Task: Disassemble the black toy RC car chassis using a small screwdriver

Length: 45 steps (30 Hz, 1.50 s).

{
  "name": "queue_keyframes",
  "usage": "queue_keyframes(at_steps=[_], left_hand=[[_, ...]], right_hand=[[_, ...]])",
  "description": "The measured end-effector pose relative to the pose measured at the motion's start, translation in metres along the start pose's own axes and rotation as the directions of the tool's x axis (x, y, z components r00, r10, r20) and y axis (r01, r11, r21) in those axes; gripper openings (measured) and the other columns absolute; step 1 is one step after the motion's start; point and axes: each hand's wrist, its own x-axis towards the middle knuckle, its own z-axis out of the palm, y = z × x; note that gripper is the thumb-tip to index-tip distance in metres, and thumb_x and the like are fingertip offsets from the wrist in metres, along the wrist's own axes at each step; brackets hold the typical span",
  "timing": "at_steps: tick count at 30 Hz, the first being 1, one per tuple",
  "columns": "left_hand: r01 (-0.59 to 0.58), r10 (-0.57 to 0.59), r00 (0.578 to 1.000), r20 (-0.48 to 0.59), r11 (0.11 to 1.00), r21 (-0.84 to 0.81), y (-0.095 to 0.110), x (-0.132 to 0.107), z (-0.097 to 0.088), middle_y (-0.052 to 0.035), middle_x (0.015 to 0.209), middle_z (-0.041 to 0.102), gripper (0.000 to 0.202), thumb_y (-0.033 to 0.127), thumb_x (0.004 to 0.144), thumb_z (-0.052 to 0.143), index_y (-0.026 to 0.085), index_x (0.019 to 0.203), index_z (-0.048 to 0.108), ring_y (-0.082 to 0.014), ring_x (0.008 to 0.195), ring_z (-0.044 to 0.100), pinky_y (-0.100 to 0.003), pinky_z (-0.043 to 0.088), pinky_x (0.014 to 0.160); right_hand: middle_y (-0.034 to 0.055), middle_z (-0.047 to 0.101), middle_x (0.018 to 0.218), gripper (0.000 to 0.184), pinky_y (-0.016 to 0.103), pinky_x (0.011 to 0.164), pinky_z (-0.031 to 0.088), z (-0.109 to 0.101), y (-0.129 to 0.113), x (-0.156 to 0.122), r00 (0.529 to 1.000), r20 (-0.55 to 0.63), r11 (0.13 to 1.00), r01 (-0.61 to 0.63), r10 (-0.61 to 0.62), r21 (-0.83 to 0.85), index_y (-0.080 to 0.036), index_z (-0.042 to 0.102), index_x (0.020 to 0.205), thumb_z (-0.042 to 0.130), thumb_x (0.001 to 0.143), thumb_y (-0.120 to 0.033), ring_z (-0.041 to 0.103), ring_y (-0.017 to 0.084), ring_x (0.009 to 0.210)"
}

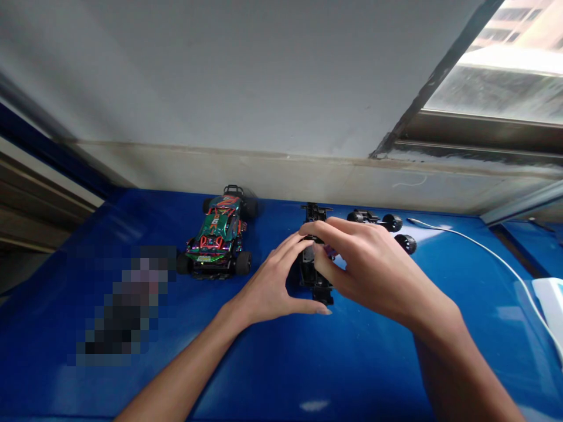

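A black toy car chassis (310, 274) without wheels lies lengthwise on the blue table in the middle. My left hand (269, 287) curves round its near left side, thumb at the near end and fingertips towards its middle, steadying it. Over the chassis my right hand (365, 258) is closed, thumb and fingers brought together at its centre. Whatever that pinch holds is hidden by the fingers. A bit of purple shows beside the right thumb.
A green and orange toy car (219, 228) stands to the left. A blurred, pixelated item (125, 305) lies nearer. Behind my right hand are a black wheel-and-axle part (372, 217) and a loose wheel (405, 244). A white cable (492, 253) runs along the right.
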Motion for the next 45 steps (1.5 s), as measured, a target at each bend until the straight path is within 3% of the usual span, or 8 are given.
queue_keyframes(at_steps=[7,13,19,28,37,45], left_hand=[[-0.011,0.011,1.000,0.003,1.000,0.001,0.000,0.000,0.000,-0.0155,0.170,0.043,0.117,0.077,0.067,0.088,0.028,0.162,0.039,-0.0425,0.161,0.034,-0.066,0.035,0.130],[-0.006,0.006,1.000,0.006,1.000,0.013,-0.001,-0.001,-0.001,-0.0145,0.176,0.033,0.120,0.078,0.067,0.087,0.029,0.164,0.037,-0.0421,0.165,0.026,-0.065,0.031,0.132],[0.002,-0.002,1.000,0.006,1.000,0.019,-0.002,-0.001,0.000,-0.0153,0.174,0.037,0.118,0.079,0.067,0.086,0.028,0.163,0.038,-0.0428,0.163,0.031,-0.065,0.034,0.131],[-0.012,0.011,1.000,0.012,1.000,0.028,-0.002,-0.001,0.000,-0.0155,0.171,0.042,0.118,0.079,0.068,0.086,0.026,0.162,0.038,-0.0402,0.162,0.033,-0.062,0.035,0.131],[-0.005,0.005,1.000,0.011,1.000,0.031,-0.001,-0.001,0.000,-0.0149,0.175,0.034,0.119,0.080,0.068,0.085,0.027,0.163,0.037,-0.0416,0.164,0.029,-0.064,0.034,0.131],[-0.008,0.008,1.000,0.013,1.000,0.024,-0.002,0.000,0.001,-0.0157,0.170,0.043,0.118,0.079,0.067,0.086,0.027,0.162,0.039,-0.0423,0.161,0.034,-0.065,0.036,0.130]], right_hand=[[0.0046,0.073,0.095,0.032,0.032,0.065,0.033,0.001,-0.001,0.000,1.000,-0.002,1.000,0.007,-0.007,-0.006,-0.023,0.066,0.130,0.049,0.103,-0.019,0.061,0.017,0.074],[0.0046,0.073,0.098,0.021,0.032,0.067,0.038,-0.007,0.001,-0.002,1.000,-0.012,0.998,0.007,-0.006,0.055,-0.022,0.067,0.113,0.049,0.104,-0.019,0.064,0.017,0.077],[0.0044,0.072,0.097,0.031,0.032,0.066,0.036,-0.002,0.000,-0.003,1.000,-0.006,1.000,0.010,-0.010,0.014,-0.022,0.067,0.128,0.049,0.102,-0.019,0.063,0.018,0.076],[0.0030,0.072,0.094,0.034,0.032,0.063,0.032,0.004,0.001,-0.001,1.000,-0.003,1.000,0.013,-0.013,-0.004,-0.024,0.068,0.128,0.049,0.101,-0.018,0.059,0.017,0.070],[0.0033,0.072,0.095,0.031,0.032,0.065,0.035,-0.003,0.002,-0.004,0.999,-0.037,0.999,0.030,-0.029,0.026,-0.022,0.068,0.128,0.052,0.102,-0.019,0.063,0.017,0.075],[0.0030,0.072,0.094,0.033,0.032,0.062,0.032,0.003,0.000,-0.001,1.000,0.005,1.000,0.013,-0.013,-0.025,-0.025,0.067,0.128,0.049,0.101,-0.018,0.061,0.018,0.071]])
